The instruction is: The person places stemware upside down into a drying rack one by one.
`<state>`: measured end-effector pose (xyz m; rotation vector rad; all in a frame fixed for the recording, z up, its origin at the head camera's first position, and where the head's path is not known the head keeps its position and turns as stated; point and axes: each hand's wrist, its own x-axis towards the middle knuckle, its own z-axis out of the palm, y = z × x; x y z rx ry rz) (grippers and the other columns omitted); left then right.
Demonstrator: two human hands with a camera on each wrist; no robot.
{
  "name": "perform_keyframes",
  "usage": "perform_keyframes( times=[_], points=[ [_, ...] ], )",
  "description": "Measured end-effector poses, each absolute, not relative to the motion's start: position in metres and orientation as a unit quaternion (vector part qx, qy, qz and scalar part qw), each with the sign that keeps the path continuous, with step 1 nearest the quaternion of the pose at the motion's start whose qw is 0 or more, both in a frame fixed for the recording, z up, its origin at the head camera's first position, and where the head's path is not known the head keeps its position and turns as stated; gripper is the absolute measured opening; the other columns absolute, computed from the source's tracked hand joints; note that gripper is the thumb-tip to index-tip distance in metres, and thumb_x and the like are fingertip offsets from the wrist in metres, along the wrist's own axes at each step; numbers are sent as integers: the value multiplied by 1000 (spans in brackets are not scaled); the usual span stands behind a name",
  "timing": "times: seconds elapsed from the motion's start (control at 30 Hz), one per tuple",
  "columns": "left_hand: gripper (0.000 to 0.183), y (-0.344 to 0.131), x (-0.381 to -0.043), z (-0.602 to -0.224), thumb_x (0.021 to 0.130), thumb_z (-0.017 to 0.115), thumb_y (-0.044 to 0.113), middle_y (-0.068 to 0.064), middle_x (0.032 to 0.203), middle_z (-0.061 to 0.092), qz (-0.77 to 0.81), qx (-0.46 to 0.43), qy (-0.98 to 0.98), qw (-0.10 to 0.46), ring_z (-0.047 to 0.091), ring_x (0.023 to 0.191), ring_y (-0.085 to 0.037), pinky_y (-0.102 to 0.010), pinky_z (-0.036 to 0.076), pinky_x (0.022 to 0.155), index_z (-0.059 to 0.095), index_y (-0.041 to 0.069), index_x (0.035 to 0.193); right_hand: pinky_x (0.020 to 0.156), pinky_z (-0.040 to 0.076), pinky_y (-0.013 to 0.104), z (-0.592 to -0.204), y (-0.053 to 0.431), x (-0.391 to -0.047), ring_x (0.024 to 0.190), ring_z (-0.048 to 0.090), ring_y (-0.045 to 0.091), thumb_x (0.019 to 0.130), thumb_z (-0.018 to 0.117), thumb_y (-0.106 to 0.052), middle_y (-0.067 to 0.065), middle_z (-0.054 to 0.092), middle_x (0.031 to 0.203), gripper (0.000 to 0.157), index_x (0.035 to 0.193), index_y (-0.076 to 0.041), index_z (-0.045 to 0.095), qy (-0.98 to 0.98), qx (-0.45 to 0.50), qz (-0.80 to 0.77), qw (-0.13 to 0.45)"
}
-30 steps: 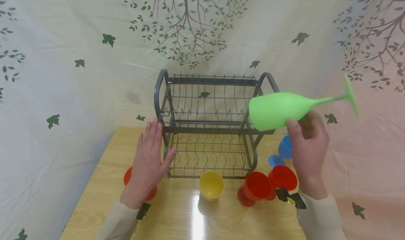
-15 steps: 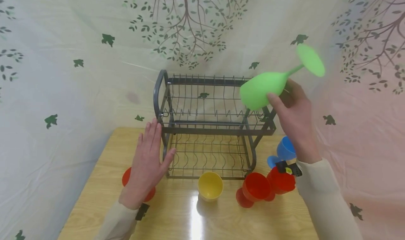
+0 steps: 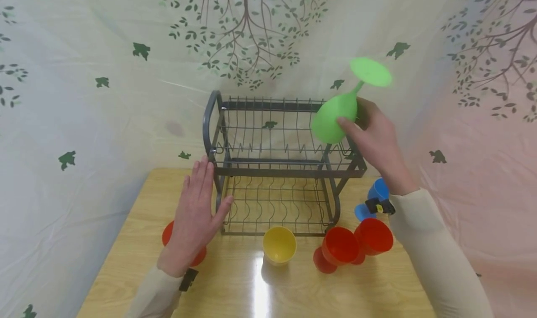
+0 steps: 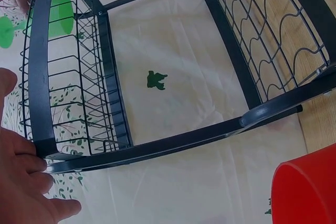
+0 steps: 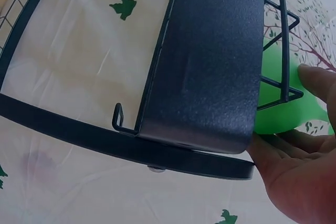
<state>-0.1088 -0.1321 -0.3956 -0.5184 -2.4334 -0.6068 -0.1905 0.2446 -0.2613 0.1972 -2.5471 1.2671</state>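
My right hand (image 3: 377, 138) grips a light green plastic wine glass (image 3: 329, 122) by its bowl, thumb on the near side. The glass is tilted upside down, foot up and mouth down, at the right end of the upper tier of a dark two-tier dish rack (image 3: 289, 173). In the right wrist view, the bowl (image 5: 278, 111) shows behind the rack's wires, its mouth hidden by the frame. My left hand (image 3: 195, 215) lies with straight fingers against the rack's left front corner; the left wrist view shows fingertips (image 4: 34, 163) right at the frame.
A yellow cup (image 3: 279, 245) stands before the rack. Right of it are two red goblets (image 3: 341, 245), with a blue goblet (image 3: 379, 190) behind them, partly hidden by my right wrist. A red goblet (image 3: 168, 233) sits partly under my left hand. A printed cloth (image 3: 126, 122) hangs behind.
My right hand has moved left and up over the rack's upper tier, turning the wine glass from nearly level to foot-up. The left hand has stayed at the rack's corner.
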Motion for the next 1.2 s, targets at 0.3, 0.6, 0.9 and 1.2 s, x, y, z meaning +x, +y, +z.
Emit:
perform_keyframes(
  times=[0.3, 0.6, 0.9, 1.2],
  points=[
    [89, -132, -108, -394, 106, 23, 64, -18, 171, 17, -228, -196, -912, 278, 12, 158, -34, -56, 15, 126, 25, -6, 160, 113, 43, 57, -258, 239, -201, 141, 47, 44, 104, 62, -36, 27, 40, 159, 77, 162, -2, 25, -916, 86, 381, 88],
    [90, -131, -106, -392, 106, 23, 66, -18, 171, 17, -233, -192, -913, 273, 15, 157, -37, -56, 15, 127, 25, -6, 160, 109, 46, 58, -257, 234, -207, 134, 49, 46, 104, 63, -30, 31, 45, 150, 77, 161, 4, 23, -932, 76, 351, 55],
    [89, -131, -105, -394, 106, 24, 65, -20, 170, 21, -236, -192, -910, 280, 15, 158, -36, -55, 16, 127, 27, -6, 160, 109, 47, 57, -256, 231, -209, 135, 49, 47, 104, 62, -33, 32, 43, 152, 79, 161, 5, 21, -937, 65, 341, 40],
    [82, -131, -105, -393, 109, 26, 59, -16, 172, 15, -239, -194, -911, 273, 11, 159, -33, -56, 15, 127, 24, -4, 162, 108, 48, 57, -258, 231, -210, 131, 52, 46, 105, 61, -31, 33, 46, 148, 77, 160, 6, 22, -940, 67, 330, 49]
  ],
)
